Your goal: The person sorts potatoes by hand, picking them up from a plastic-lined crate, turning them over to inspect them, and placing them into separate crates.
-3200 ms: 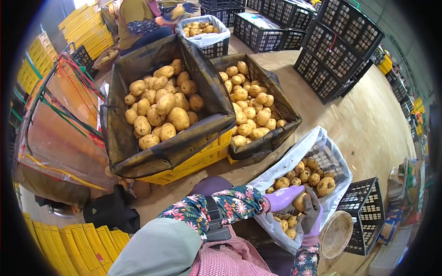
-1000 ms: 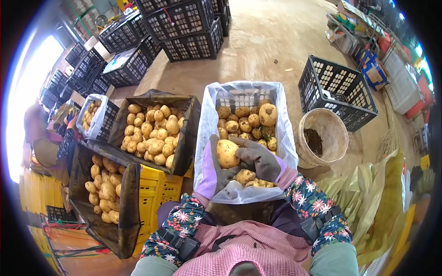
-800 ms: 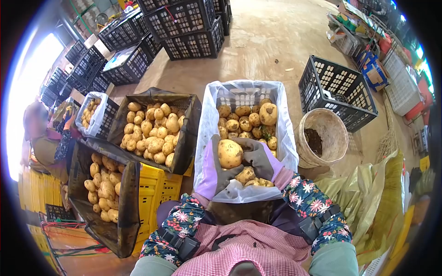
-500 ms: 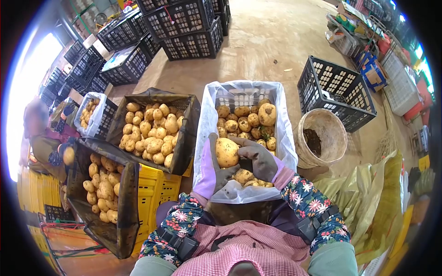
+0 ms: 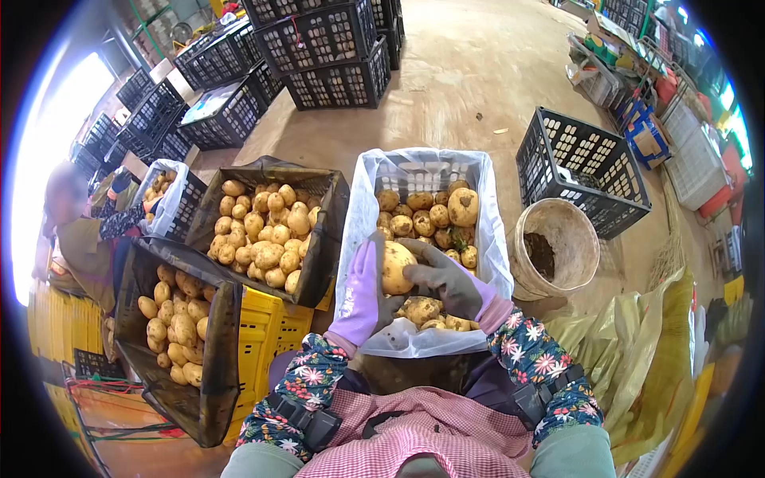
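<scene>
Over the crate lined with white plastic (image 5: 502, 231), a large pale potato (image 5: 396, 267) is held between my two gloved hands. My left hand (image 5: 362, 291), in a purple and grey glove, wraps its left side with the thumb beneath. Curled fingers of my right hand (image 5: 450, 279) press on the potato's right side. Many soil-marked potatoes (image 5: 422, 215) fill the crate below, with a green scrap of leaf among them. More potatoes (image 5: 422, 311) lie at the near end, partly hidden under my hands.
To the left stand two dark-lined crates (image 5: 335, 215) (image 5: 227, 342) of cleaner potatoes, one beside yellow crates (image 5: 267, 327). A co-worker (image 5: 88, 231) reaches toward another white-lined crate (image 5: 187, 195). On the right are a dirty bucket (image 5: 570, 247), a black crate (image 5: 586, 175) and yellowish sacks (image 5: 637, 342).
The potato has turned a little between my hands, and my left hand is more upright. The co-worker's arm, which held a potato over the dark-lined crate, now extends to the white-lined one.
</scene>
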The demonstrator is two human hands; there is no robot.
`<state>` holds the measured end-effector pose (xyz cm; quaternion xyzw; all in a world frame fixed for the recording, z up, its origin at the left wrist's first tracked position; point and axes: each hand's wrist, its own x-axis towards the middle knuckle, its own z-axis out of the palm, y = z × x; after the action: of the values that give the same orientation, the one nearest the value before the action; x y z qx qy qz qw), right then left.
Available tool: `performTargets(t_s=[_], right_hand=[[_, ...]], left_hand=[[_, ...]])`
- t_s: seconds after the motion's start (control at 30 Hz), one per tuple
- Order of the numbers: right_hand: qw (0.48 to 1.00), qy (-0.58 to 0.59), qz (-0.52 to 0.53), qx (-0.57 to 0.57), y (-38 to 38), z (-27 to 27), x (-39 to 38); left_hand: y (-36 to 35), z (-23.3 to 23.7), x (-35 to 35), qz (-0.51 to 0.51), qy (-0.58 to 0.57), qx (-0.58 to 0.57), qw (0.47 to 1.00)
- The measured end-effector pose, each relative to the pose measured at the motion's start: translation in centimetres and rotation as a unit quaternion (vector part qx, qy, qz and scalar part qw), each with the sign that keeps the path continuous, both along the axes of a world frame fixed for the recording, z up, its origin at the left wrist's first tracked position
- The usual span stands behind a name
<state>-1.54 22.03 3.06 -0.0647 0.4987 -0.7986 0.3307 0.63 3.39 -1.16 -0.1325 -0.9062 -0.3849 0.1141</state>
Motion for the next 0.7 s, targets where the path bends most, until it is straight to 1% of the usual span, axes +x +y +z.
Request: performTargets(t_s=[0.03, 0.07, 0.1, 0.13, 0.17, 0.2, 0.23, 0.27, 0.3, 0.33, 0.37, 0.43, 0.47, 0.53, 0.57, 0.6, 0.63, 0.67, 0.7], right_hand=[[0.998, 0.046, -0.013, 0.038, -0.1, 0.0, 0.1], [0.999, 0.035, -0.003, 0.000, 0.1, -1.1, -0.3], [0.999, 0.037, 0.000, 0.000, 0.2, -1.2, -0.2], [0.999, 0.031, -0.012, -0.043, 0.2, -1.2, 0.0], [0.996, 0.025, -0.022, -0.086, 0.2, -1.2, 0.0], [0.995, -0.007, -0.009, -0.100, 0.2, -1.0, -0.1], [0.995, -0.003, -0.002, -0.098, 0.0, -1.6, -0.4], [0.996, 0.073, -0.010, -0.053, -0.2, -2.8, -0.9], [0.989, 0.147, -0.019, -0.008, -0.5, -3.4, -1.0], [0.985, 0.171, -0.031, 0.015, -0.4, -3.8, -0.8], [0.985, 0.170, -0.029, 0.017, 0.0, -3.9, -0.9], [0.981, 0.157, -0.025, 0.109, 0.3, -2.0, -1.0], [0.987, 0.130, -0.043, 0.088, 0.4, -1.5, -0.9], [0.983, 0.149, -0.058, 0.094, -0.9, -2.1, -0.5], [0.978, 0.167, -0.075, 0.099, -1.7, -2.7, -0.3], [0.953, 0.246, -0.122, 0.130, -2.1, -3.7, -0.1], [0.952, 0.244, -0.125, 0.137, -1.8, -5.1, -0.7], [0.964, 0.196, -0.105, 0.147, -1.2, -7.0, -1.3], [0.973, 0.146, -0.088, 0.157, -0.5, -9.0, -2.0]], left_hand=[[0.1, 1.4, -0.1, -0.022, -0.004, -0.015, 1.000], [0.0, 2.1, 0.0, -0.044, -0.009, -0.029, 0.999], [0.0, 2.1, 0.2, -0.040, -0.007, -0.029, 0.999], [0.2, 2.0, 0.4, -0.017, -0.047, 0.110, 0.993], [0.4, 2.1, 0.4, 0.007, -0.083, 0.248, 0.965], [0.6, 2.6, 0.2, -0.090, -0.223, 0.460, 0.855], [0.5, 3.1, 0.4, -0.087, -0.216, 0.463, 0.855], [0.4, 3.7, 0.6, -0.089, -0.290, 0.574, 0.761], [0.3, 3.9, 0.9, -0.089, -0.359, 0.669, 0.645], [0.2, 3.0, 1.0, -0.093, -0.343, 0.642, 0.679], [0.2, 2.3, 1.0, -0.091, -0.342, 0.644, 0.678], [0.1, 0.9, 0.9, -0.092, -0.279, 0.558, 0.776], [-0.1, -0.1, 0.8, -0.091, -0.279, 0.559, 0.775], [-0.4, -1.4, 0.6, -0.130, -0.217, 0.517, 0.818], [-0.5, -1.4, 0.8, -0.129, -0.216, 0.520, 0.816], [-0.6, -0.9, 1.0, -0.116, -0.243, 0.556, 0.786], [-0.6, -0.4, 1.3, -0.105, -0.272, 0.591, 0.752], [-0.6, 0.3, 1.0, -0.033, -0.323, 0.588, 0.741], [-1.6, -0.3, 0.3, -0.015, -0.342, 0.623, 0.703]])
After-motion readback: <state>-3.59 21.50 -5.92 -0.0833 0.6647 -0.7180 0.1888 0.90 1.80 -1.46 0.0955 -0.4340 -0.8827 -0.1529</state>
